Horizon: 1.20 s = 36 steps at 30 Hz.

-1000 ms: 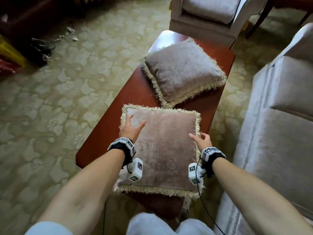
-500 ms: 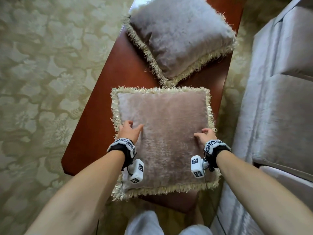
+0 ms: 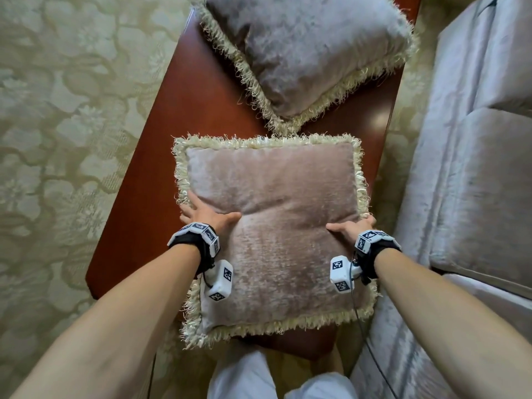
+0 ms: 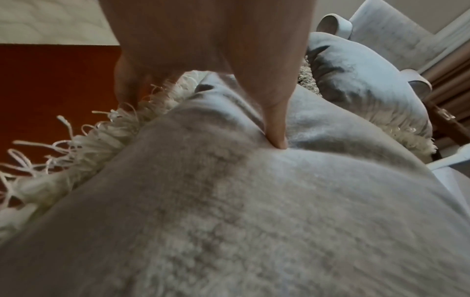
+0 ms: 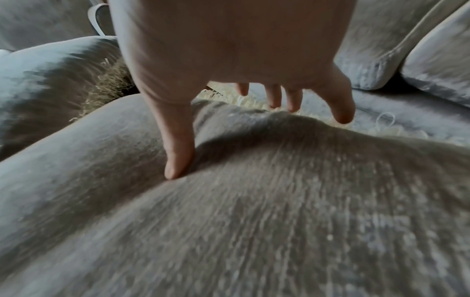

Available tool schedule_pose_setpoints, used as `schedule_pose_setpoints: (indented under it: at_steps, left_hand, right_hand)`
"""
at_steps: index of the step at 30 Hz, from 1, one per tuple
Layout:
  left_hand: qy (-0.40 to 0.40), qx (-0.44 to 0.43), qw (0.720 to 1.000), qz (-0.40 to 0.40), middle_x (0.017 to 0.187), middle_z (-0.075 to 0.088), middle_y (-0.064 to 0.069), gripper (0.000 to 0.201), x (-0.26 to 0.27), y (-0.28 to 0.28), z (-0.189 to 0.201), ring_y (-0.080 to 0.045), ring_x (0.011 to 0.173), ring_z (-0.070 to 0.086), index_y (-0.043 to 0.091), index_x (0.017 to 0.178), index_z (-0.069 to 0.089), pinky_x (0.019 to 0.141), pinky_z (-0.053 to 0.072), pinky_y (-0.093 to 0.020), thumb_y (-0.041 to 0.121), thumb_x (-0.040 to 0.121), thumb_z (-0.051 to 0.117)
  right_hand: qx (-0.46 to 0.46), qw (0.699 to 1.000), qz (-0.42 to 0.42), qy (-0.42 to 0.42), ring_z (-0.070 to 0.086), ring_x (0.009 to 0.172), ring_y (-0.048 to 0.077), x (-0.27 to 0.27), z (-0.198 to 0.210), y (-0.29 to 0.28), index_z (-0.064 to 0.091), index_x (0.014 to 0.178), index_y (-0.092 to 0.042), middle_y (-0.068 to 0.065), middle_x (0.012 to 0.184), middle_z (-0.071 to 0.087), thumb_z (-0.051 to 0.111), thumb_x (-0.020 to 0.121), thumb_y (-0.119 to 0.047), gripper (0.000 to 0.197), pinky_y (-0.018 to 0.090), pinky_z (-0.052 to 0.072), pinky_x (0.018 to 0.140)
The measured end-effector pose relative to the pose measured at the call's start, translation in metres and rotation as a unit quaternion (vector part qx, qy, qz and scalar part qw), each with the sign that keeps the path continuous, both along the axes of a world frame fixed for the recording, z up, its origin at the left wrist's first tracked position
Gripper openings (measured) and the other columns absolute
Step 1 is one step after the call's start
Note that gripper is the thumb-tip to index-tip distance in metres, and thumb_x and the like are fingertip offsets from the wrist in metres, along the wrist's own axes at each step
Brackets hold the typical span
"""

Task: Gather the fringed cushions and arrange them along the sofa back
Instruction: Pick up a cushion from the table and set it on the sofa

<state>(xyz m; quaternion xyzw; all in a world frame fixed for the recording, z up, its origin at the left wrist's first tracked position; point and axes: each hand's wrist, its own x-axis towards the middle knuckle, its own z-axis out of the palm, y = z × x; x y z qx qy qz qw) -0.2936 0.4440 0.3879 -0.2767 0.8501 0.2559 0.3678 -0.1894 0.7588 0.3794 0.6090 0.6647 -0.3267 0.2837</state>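
A pinkish-brown fringed cushion [image 3: 273, 240] lies on the near end of the red-brown coffee table [image 3: 161, 156], its near edge overhanging the table end. My left hand [image 3: 201, 214] grips its left side, thumb [image 4: 276, 138] dug into the top and fingers [image 4: 127, 88] curled over the fringe. My right hand [image 3: 352, 226] grips the right side, thumb [image 5: 178, 166] pressed into the plush and fingers [image 5: 274, 98] reaching down over the fringed edge. A crease runs between the thumbs. A second, greyer fringed cushion [image 3: 311, 47] lies askew farther along the table, its corner touching the near one.
A pale grey sofa [image 3: 475, 182] runs along the right, its seat cushions close beside the table. Patterned cream carpet [image 3: 57, 139] covers the floor on the left. My white-trousered knees [image 3: 276, 381] are just below the table end.
Both hands have slid from lying on top of the near cushion out to its side edges and taken hold, denting it. The view has dropped closer over the table.
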Motion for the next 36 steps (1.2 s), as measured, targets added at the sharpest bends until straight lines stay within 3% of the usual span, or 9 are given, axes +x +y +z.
schedule_pose_setpoints:
  at_steps: [5,7,11,16,18,21,27,31,36]
  left_hand:
    - [-0.041,0.071,0.994,0.067,0.159,-0.001,-0.023,0.147,-0.008,-0.006,-0.008,-0.045,0.143,0.015,0.027,0.151,-0.019,0.112,0.022,-0.062,0.039,0.055,0.092]
    - [-0.057,0.093,0.992,0.067,0.155,0.013,-0.029,0.152,-0.008,-0.005,-0.007,-0.046,0.137,0.029,0.027,0.149,-0.022,0.109,0.03,-0.061,0.044,0.049,0.091]
    - [-0.046,0.106,0.991,0.067,0.153,0.02,-0.026,0.133,-0.003,0.0,0.002,-0.045,0.133,0.034,0.02,0.152,-0.017,0.109,0.033,-0.055,0.04,0.065,0.081]
    - [-0.042,0.148,0.986,0.064,0.158,0.02,-0.018,0.171,0.001,0.005,0.015,-0.04,0.139,0.03,0.021,0.152,-0.014,0.111,0.03,-0.058,0.088,0.022,0.074]
    - [-0.042,0.137,0.988,0.049,0.159,0.017,-0.017,0.172,0.002,0.01,0.025,-0.04,0.14,0.029,0.019,0.152,-0.016,0.111,0.03,-0.058,0.093,0.021,0.068]
    - [-0.028,0.128,0.991,0.016,0.159,0.016,-0.019,0.174,0.004,0.018,0.049,-0.041,0.14,0.029,0.016,0.153,-0.014,0.112,0.029,-0.059,0.095,0.019,0.064]
    - [-0.003,0.072,0.991,-0.114,0.16,0.004,-0.021,0.151,0.007,0.045,0.105,-0.039,0.146,0.013,0.007,0.152,-0.015,0.117,0.018,-0.053,0.078,0.052,0.074]
    - [0.034,0.076,0.984,-0.156,0.161,0.0,-0.021,0.147,0.005,0.073,0.147,-0.038,0.147,0.01,0.007,0.152,-0.015,0.118,0.016,-0.052,0.068,0.057,0.08]
    - [0.105,0.083,0.97,-0.201,0.16,0.004,-0.022,0.146,0.021,0.133,0.206,-0.038,0.146,0.014,0.005,0.152,-0.013,0.118,0.018,-0.05,0.065,0.057,0.082]
  right_hand:
    - [0.007,1.0,0.022,0.008,0.018,0.145,0.036,0.004,-0.004,0.003,0.002,0.154,-0.012,0.017,0.159,0.011,0.09,0.059,-0.041,0.133,0.049,0.015,0.118]
    - [-0.029,0.999,-0.004,0.04,0.024,0.143,0.034,0.003,-0.005,0.003,0.001,0.154,-0.015,0.018,0.158,0.017,0.094,0.049,-0.037,0.143,0.049,0.017,0.118]
    - [-0.093,0.993,-0.042,0.056,0.041,0.132,0.036,0.002,-0.01,0.003,0.007,0.153,-0.021,0.016,0.148,0.038,0.09,0.033,-0.033,0.146,0.049,0.026,0.114]
    - [-0.118,0.985,-0.052,0.114,0.049,0.125,0.03,0.0,0.021,-0.003,0.017,0.149,-0.013,0.011,0.141,0.044,0.091,0.04,-0.046,0.136,0.043,0.036,0.108]
    - [-0.137,0.979,-0.058,0.139,0.048,0.125,0.031,0.001,0.032,-0.004,0.013,0.151,-0.012,0.012,0.141,0.044,0.09,0.055,-0.043,0.127,0.041,0.038,0.105]
    - [-0.096,0.984,-0.048,0.141,0.042,0.132,0.033,0.007,0.054,-0.011,0.01,0.152,-0.011,0.014,0.147,0.038,0.089,0.043,-0.056,0.141,0.046,0.032,0.111]
    - [-0.023,0.985,-0.069,0.155,0.041,0.132,0.034,0.031,0.101,-0.022,0.012,0.149,-0.01,0.019,0.148,0.034,0.091,0.04,-0.056,0.142,0.049,0.033,0.111]
    - [0.005,0.971,-0.119,0.206,0.055,0.117,0.034,0.05,0.139,-0.007,0.022,0.139,-0.01,0.016,0.134,0.051,0.091,0.031,-0.052,0.136,0.049,0.042,0.104]
    - [0.038,0.95,-0.16,0.265,0.052,0.123,0.034,0.085,0.191,0.033,0.012,0.147,-0.007,0.018,0.141,0.047,0.091,0.048,-0.043,0.132,0.047,0.041,0.105]
